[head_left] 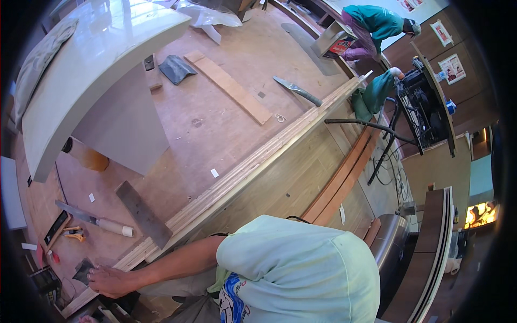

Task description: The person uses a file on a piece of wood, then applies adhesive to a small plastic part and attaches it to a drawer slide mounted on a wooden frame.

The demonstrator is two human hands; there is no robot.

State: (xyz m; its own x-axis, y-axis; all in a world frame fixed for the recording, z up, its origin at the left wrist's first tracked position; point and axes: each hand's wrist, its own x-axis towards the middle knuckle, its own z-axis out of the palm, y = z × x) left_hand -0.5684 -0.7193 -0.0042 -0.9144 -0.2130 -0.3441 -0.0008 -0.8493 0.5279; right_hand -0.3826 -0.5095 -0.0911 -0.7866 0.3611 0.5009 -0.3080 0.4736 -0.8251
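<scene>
My right arm reaches across to the lower left, where my right hand (113, 281) is bent over the end of the long pale wooden strips (221, 198). The fingers are curled down at the edge, next to a small dark sheet (83, 271). A small pink patch at the bottom edge may be my left hand (87, 319); its fingers cannot be made out. A flat dark board (143, 214) lies with one end against the strips. Left of it are a saw with a pale wrapped handle (114, 226) and an orange utility knife (74, 233).
Another saw (297, 90) touches the strips farther off, near a flat plank (229, 86). A white-topped counter (102, 64) stands left, an amber jar (89, 155) below it. A machine on a stand (428, 107) and a crouching person in green (374, 27) are at the far right.
</scene>
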